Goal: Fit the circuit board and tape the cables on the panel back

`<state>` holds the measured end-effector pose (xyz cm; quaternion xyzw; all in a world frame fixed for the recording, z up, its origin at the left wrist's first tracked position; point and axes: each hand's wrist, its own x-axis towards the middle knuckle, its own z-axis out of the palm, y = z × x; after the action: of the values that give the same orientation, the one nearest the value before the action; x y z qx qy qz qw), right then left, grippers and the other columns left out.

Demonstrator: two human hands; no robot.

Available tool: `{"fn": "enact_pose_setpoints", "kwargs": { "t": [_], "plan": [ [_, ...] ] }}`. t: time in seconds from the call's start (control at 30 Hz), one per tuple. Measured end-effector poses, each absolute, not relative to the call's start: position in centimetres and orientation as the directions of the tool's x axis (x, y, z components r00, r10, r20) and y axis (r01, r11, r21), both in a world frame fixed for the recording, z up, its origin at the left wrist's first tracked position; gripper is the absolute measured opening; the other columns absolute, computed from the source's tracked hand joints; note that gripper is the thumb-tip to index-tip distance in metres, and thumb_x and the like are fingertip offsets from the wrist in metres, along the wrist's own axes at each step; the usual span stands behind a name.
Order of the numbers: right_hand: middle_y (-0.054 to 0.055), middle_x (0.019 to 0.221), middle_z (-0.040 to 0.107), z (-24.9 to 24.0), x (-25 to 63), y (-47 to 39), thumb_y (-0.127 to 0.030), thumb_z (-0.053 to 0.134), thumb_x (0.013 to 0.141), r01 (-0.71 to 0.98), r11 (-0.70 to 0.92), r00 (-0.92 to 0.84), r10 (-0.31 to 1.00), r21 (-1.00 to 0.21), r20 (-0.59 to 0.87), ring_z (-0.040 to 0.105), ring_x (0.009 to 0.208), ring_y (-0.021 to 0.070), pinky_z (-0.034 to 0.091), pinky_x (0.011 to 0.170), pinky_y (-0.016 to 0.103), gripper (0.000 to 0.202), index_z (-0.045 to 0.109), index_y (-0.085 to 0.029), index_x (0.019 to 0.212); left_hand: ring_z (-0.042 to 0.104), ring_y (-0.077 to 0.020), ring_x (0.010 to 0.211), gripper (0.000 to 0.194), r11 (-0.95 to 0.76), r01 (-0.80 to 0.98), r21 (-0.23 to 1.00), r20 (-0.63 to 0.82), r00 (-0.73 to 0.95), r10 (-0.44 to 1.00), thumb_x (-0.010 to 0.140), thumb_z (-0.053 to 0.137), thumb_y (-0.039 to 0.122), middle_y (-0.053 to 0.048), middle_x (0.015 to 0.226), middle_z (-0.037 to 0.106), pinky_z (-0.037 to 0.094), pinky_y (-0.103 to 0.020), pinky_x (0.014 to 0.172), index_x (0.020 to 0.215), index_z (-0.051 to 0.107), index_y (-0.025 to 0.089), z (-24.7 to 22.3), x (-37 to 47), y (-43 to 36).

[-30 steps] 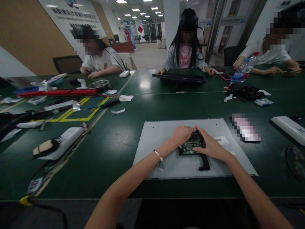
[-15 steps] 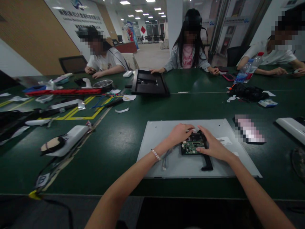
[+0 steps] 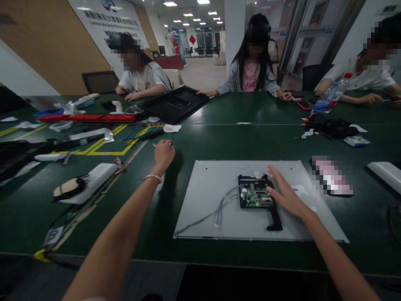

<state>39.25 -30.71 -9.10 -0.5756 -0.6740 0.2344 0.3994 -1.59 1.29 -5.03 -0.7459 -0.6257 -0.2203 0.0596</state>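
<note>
A flat grey panel point(image 3: 206, 200) lies on the green table in front of me. On it sits a black bracket point(image 3: 276, 219) with a green circuit board point(image 3: 255, 197), and grey cables point(image 3: 200, 219) run from the board toward the panel's lower left corner. My right hand point(image 3: 285, 192) is at the bracket's right side, fingers apart, thumb at the board's right edge. Beyond the panel's left edge, my left hand point(image 3: 164, 154) is over the table with its fingers closed; something small and pale shows at the fingertips, too small to name.
A pink phone point(image 3: 333, 175) lies right of the panel. A person's hand touches a black frame point(image 3: 178, 102) across the table point(image 3: 219, 140). Bottles point(image 3: 328, 98) stand at the back right; a white device point(image 3: 90, 182), cables and tools lie left.
My left hand has moved left from the bracket, off the panel. My right hand has opened beside the bracket. Across the table, the black frame has shifted left and lies lower.
</note>
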Motion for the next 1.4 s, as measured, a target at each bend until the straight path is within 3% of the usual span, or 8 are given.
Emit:
{"fn": "enact_pose_setpoints", "kwargs": {
  "t": [0.13,0.3,0.47,0.63,0.83,1.0,1.2,1.4],
  "plan": [
    [0.003,0.161,0.019,-9.2,39.3,-30.7,-0.043,0.048,0.094,0.596,0.199,-0.011,0.971,-0.778,0.240,0.023,0.146,0.0277,0.020,0.118,0.055,0.070,0.010,-0.038,0.153,0.034,-0.0334,0.138,0.057,-0.295,0.956,0.010,0.270,0.281,0.921,0.089,0.049,0.041,-0.018,0.148,0.040,0.031,-0.047,0.109,0.139,0.049,0.014,-6.0,-3.0,3.1],
    [0.004,0.160,0.020,-9.1,39.3,-30.8,-0.043,0.049,0.094,0.616,0.196,-0.025,0.973,-0.763,0.230,0.024,0.145,0.0286,0.021,0.117,0.056,0.071,0.011,-0.037,0.153,0.030,-0.0325,0.141,0.065,-0.237,0.971,0.030,0.125,0.232,0.965,0.095,0.031,0.052,-0.020,0.152,0.035,0.026,-0.049,0.111,0.143,0.042,0.010,-7.5,-2.4,3.7],
    [0.005,0.161,0.020,-8.9,39.3,-30.8,-0.042,0.049,0.094,0.635,0.201,-0.037,0.972,-0.746,0.231,0.024,0.145,0.0290,0.022,0.117,0.056,0.071,0.011,-0.035,0.154,0.031,-0.0304,0.141,0.066,-0.238,0.968,0.084,0.247,0.212,0.946,0.095,0.035,0.045,-0.022,0.153,0.031,0.025,-0.044,0.113,0.145,0.034,0.002,-8.2,-2.1,3.2],
    [0.006,0.160,0.022,-8.8,39.2,-30.9,-0.043,0.049,0.094,0.641,0.197,-0.037,0.973,-0.742,0.227,0.027,0.144,0.0285,0.023,0.117,0.055,0.071,0.011,-0.035,0.154,0.039,-0.0258,0.136,0.057,-0.324,0.934,0.148,0.257,0.281,0.925,0.094,0.036,0.035,-0.020,0.148,0.042,0.028,-0.037,0.112,0.141,0.039,0.002,-7.8,-2.3,2.0],
    [0.006,0.160,0.023,-8.9,39.2,-31.0,-0.044,0.048,0.094,0.646,0.208,-0.037,0.969,-0.734,0.243,0.028,0.144,0.0276,0.025,0.117,0.053,0.070,0.013,-0.034,0.153,0.019,-0.0329,0.145,0.053,-0.311,0.949,0.058,0.266,0.285,0.921,0.092,0.043,0.038,-0.016,0.159,0.020,0.021,-0.051,0.113,0.140,0.045,0.015,-6.5,-1.9,0.9],
    [0.007,0.158,0.027,-8.4,39.1,-31.0,-0.044,0.047,0.094,0.664,0.230,-0.058,0.965,-0.712,0.257,0.028,0.143,0.0260,0.024,0.117,0.052,0.067,0.017,-0.032,0.153,0.042,-0.0303,0.132,0.052,-0.251,0.961,0.118,0.120,0.237,0.964,0.093,0.040,0.039,-0.023,0.142,0.047,0.032,-0.044,0.107,0.131,0.049,0.005,-5.8,-1.2,1.2],
    [0.007,0.155,0.032,-8.3,39.1,-31.1,-0.043,0.049,0.093,0.679,0.225,-0.051,0.964,-0.699,0.261,0.031,0.142,0.0267,0.027,0.116,0.053,0.067,0.020,-0.032,0.152,0.052,-0.0251,0.123,0.040,-0.306,0.939,0.154,0.211,0.271,0.939,0.091,0.041,0.026,-0.016,0.133,0.057,0.037,-0.037,0.106,0.123,0.056,0.008,-5.6,-1.0,-0.9],
    [0.006,0.148,0.044,-7.1,38.3,-31.0,-0.039,0.051,0.093,0.630,0.261,0.044,0.929,-0.732,0.369,0.044,0.134,0.0273,0.037,0.110,0.054,0.057,0.034,-0.034,0.147,0.061,-0.0196,0.111,0.034,-0.524,0.786,0.327,0.422,0.375,0.826,0.085,0.045,0.013,-0.008,0.118,0.068,0.044,-0.032,0.103,0.110,0.067,0.014,-2.6,1.2,-7.3]
  ]
}}
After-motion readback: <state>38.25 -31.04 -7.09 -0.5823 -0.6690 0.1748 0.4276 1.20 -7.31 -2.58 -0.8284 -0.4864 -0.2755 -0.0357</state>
